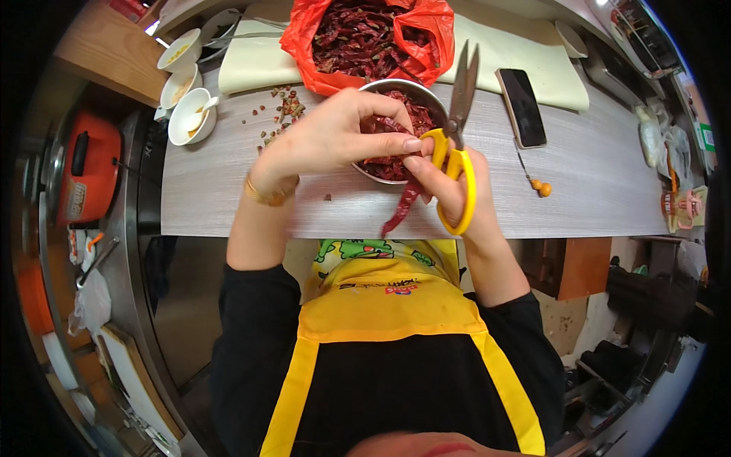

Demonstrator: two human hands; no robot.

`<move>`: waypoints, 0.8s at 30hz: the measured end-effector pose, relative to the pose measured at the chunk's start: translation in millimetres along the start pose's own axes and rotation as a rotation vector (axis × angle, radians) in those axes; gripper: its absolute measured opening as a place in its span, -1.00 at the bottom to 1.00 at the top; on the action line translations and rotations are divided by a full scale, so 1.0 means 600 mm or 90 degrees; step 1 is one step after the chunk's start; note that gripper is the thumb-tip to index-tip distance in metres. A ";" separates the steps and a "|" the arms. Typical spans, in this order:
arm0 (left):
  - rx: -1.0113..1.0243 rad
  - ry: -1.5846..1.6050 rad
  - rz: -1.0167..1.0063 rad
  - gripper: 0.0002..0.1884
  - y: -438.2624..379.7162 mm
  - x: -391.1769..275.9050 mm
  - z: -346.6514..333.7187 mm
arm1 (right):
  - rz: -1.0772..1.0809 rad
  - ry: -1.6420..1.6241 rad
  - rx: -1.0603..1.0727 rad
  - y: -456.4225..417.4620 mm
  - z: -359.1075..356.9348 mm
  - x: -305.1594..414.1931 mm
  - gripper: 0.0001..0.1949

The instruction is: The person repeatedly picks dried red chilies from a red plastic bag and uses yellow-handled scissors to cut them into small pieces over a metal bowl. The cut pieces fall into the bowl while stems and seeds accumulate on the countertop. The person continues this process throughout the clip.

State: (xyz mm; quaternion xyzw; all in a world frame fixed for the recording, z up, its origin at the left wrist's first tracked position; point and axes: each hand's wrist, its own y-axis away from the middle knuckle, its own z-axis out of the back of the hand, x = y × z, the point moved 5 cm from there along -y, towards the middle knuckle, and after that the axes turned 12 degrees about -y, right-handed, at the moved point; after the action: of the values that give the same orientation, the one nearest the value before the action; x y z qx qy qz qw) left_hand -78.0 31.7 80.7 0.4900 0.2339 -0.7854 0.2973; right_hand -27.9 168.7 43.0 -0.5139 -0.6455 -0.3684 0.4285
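Observation:
My left hand reaches over a metal bowl of cut dried red chilies. Its thumb and fingertips pinch a dried chili, meeting the fingertips of my right hand. A long dried chili hangs from the right fingers, towards the table's front edge. Yellow-handled scissors are also held in the right hand, blades pointing away from me and slightly apart. Whether both hands grip the same chili is partly hidden by the fingers. Behind the bowl, a red plastic bag stands open, full of whole dried chilies.
Chili seeds and bits lie scattered left of the bowl. Several small white bowls, one with a white spoon, line the left edge. A phone with a beaded strap lies right, partly on a folded cream mat. A red cooker stands far left.

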 end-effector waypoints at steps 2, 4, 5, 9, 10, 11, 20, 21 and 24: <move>-0.120 0.167 0.050 -0.78 0.014 0.020 -0.021 | 0.006 -0.056 -0.047 0.003 -0.004 -0.008 -0.85; -0.215 0.170 0.058 -0.58 0.042 0.038 -0.053 | 0.002 -0.109 -0.095 0.008 -0.009 -0.010 -0.84; -0.262 0.184 0.086 -0.62 0.055 0.036 -0.071 | 0.016 -0.097 -0.099 0.006 -0.004 -0.015 -0.84; -0.215 0.140 0.155 -0.73 0.081 0.047 -0.100 | 0.012 -0.047 -0.070 0.007 0.007 -0.035 -0.85; -0.206 0.154 0.161 -0.77 0.084 0.048 -0.100 | -0.001 -0.037 -0.064 0.010 0.007 -0.034 -0.85; -0.207 0.125 0.179 -0.82 0.088 0.045 -0.095 | -0.015 -0.027 -0.058 0.015 0.008 -0.031 -0.85; -0.275 -0.034 0.203 -0.85 0.109 0.033 -0.039 | -0.088 0.172 0.088 0.108 0.065 -0.079 -0.82; -0.275 -0.051 0.189 -0.85 0.105 0.036 -0.044 | -0.110 0.165 0.073 0.108 0.062 -0.084 -0.82; -0.238 -0.106 0.198 -0.87 0.103 0.039 -0.064 | -0.157 0.134 0.023 0.098 0.049 -0.103 -0.79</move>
State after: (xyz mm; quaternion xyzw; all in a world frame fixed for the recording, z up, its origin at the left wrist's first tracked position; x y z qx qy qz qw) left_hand -19.1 7.3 38.9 0.3900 0.2718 -0.7111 0.5180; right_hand 30.9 185.9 -23.4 -0.3818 -0.6616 -0.4583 0.4544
